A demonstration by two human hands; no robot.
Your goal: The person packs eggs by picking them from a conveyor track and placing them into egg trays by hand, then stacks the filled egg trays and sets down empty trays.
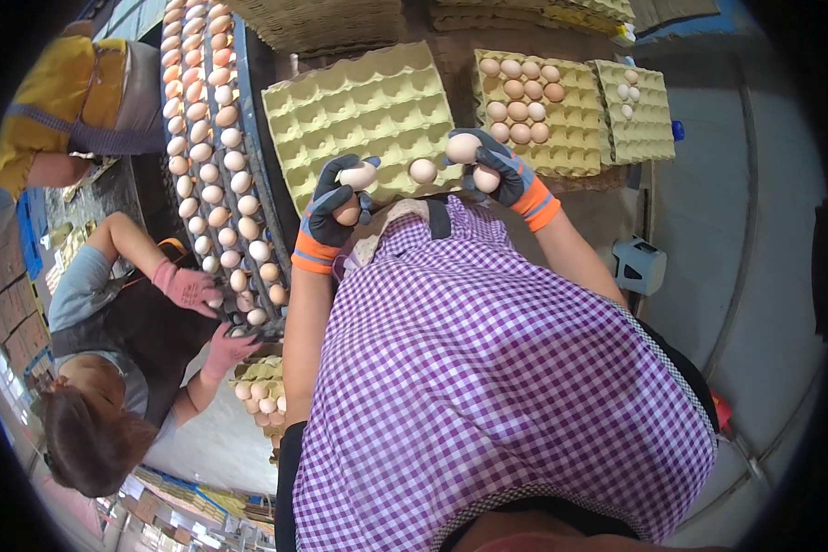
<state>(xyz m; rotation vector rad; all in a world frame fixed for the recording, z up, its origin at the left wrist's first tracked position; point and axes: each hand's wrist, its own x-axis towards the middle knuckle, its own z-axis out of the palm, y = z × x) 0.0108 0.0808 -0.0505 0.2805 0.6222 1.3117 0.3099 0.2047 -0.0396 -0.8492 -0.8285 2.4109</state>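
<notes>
My left hand, in a dark and orange work glove, holds two eggs: a pale one at the fingertips and a browner one nearer the palm. In a matching glove, my right hand also holds two, one pale egg raised between thumb and fingers and another below it. Both hands are over the near edge of a yellow-green pulp egg tray. Between them one egg sits in the tray's near row. The gloves hide part of that row.
An egg conveyor with rows of eggs runs at the left. A co-worker in pink gloves handles eggs at its near end; another person stands beyond. To the right are a partly filled tray and a smaller-looking tray with several eggs.
</notes>
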